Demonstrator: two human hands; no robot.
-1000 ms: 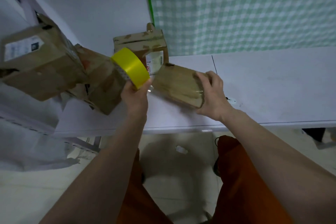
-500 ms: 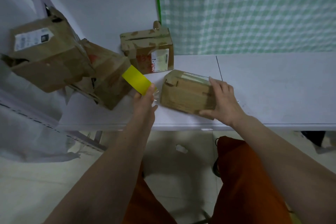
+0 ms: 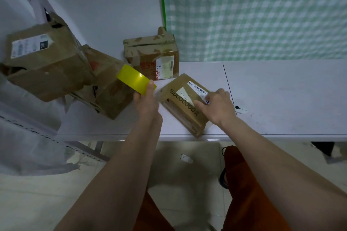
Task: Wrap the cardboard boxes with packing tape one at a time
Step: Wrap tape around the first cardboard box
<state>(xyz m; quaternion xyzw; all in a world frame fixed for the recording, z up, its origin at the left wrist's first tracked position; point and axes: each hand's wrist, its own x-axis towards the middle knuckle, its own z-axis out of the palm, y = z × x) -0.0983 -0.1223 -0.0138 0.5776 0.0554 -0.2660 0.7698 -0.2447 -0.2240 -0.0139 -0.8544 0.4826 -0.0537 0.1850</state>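
While flat under the right hand (image 3: 216,107), the labelled box (image 3: 183,103) looks scuffed.

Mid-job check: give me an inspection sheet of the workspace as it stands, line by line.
Surface: white tabletop, with a dark seam line across it.
Job's things: small flat brown cardboard box with a barcode label, lying at the front edge; yellow roll of packing tape.
Clutter: three worn brown cardboard boxes: large one far left, tilted one beside it, upright one at the wall; small white object right of the flat box.
Grippers: left hand grips the tape roll; right hand rests on the flat box, fingers fairly straight.
Cables: nothing seen.
Surroundings: pale wall, green checked covering, tiled floor, white sheeting at left.
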